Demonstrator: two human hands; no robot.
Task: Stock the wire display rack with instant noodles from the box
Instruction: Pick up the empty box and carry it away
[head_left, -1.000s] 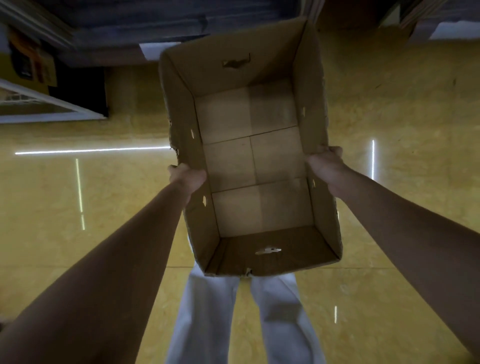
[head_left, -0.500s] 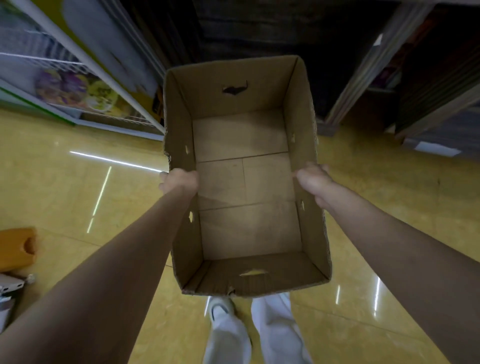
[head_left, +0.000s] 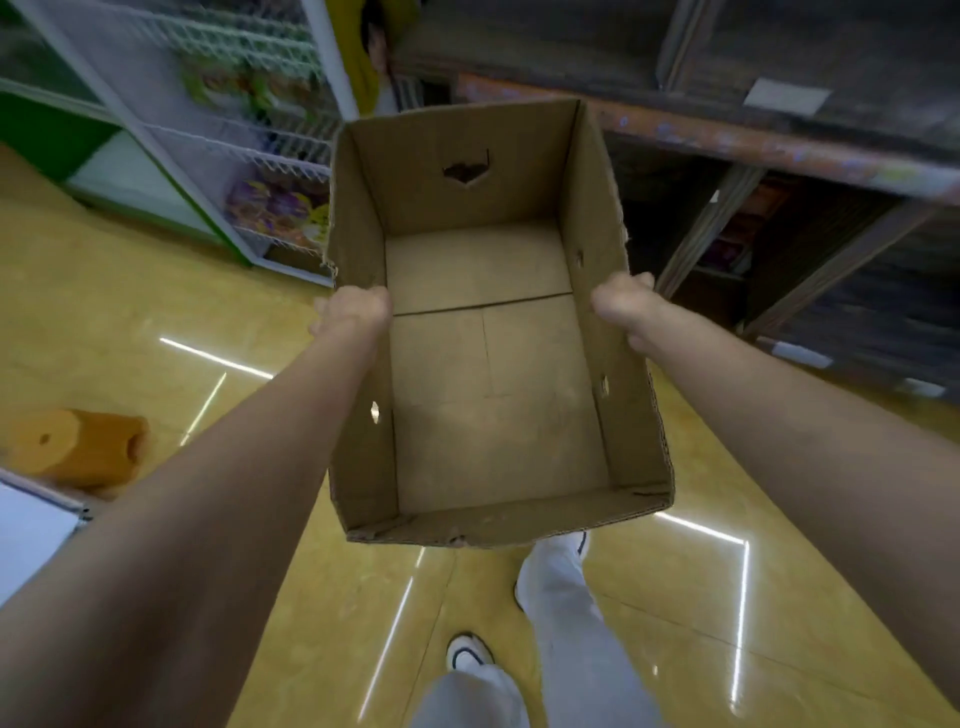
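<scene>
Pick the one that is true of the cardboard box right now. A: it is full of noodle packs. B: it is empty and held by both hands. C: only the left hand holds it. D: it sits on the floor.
B: the cardboard box shows only its bare bottom, and the left hand and right hand each grip a side wall, holding it above the floor.

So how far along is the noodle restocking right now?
Nearly done, it seems. The box shows only its bare cardboard floor, with no noodles inside. The left hand and right hand grip its side walls, holding it above the floor. The rack holds colourful packets. Probably only the empty box is left to deal with.
</scene>
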